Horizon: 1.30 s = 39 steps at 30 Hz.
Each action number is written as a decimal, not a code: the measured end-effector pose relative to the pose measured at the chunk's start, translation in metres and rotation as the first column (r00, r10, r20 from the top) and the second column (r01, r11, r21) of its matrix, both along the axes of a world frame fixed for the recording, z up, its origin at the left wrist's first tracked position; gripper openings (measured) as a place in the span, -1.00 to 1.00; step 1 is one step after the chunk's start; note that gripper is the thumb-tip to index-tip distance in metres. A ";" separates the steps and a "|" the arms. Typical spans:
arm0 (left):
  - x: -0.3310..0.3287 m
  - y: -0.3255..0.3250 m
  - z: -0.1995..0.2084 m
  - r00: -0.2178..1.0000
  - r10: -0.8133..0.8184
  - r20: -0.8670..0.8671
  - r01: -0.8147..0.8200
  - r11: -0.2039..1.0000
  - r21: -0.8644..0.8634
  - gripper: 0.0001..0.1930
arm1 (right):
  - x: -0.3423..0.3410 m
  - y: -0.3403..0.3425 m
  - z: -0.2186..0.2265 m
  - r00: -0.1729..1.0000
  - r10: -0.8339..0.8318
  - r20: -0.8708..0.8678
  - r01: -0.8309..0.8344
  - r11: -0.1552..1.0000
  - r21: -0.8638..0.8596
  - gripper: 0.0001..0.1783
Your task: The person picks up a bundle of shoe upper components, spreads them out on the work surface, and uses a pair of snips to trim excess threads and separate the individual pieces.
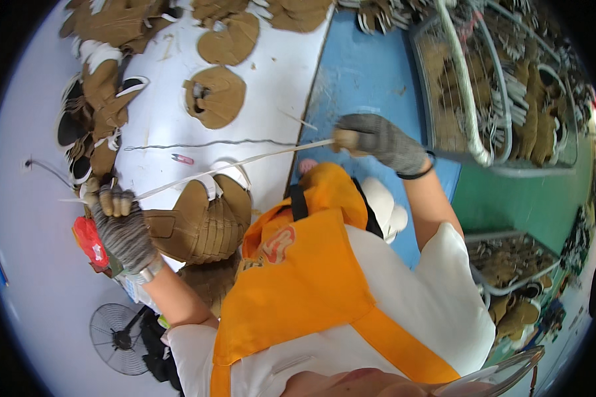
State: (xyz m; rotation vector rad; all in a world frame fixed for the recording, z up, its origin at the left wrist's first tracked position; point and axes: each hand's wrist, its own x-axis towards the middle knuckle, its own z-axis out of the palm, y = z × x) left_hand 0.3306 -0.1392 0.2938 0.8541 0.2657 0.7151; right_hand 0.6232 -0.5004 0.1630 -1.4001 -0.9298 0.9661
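A long white cord [235, 163] runs taut across the table between my two hands. My left hand [121, 228], in a grey glove with bare fingertips, is closed on its left end, and a short tail sticks out past the fingers. At the other end my right hand [382, 143], gloved in grey as well, is closed round the cord above the table's right edge. Under the cord lies a stack of brown cut pieces [198, 218] with white parts. Behind it a thin dark wavy cord [212, 143] and a small pink-and-grey tool [183, 159] rest on the white tabletop [271, 86].
Brown rounded pieces [220, 99] lie farther back on the table, with brown and black-white pieces [99, 92] heaped along the left edge. Wire carts [503, 86] of similar pieces stand at right. A fan [120, 339] is at lower left, near a red item [89, 241].
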 end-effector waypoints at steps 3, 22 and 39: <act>-0.040 0.039 0.014 0.952 0.292 -0.093 -0.273 0.946 0.177 -0.76 | 0.021 -0.028 0.030 0.966 -0.050 0.254 0.073 0.994 -0.079 -0.71; 0.075 -0.034 0.012 0.932 -0.113 -0.345 0.191 0.961 0.200 -0.62 | 0.174 0.264 -0.077 0.682 -0.537 0.497 0.495 0.839 0.226 -0.56; 0.084 -0.195 -0.132 0.644 -0.295 -0.706 0.129 0.951 -0.280 -0.61 | 0.189 0.190 -0.169 0.433 -0.192 0.881 0.471 0.881 -0.039 -0.53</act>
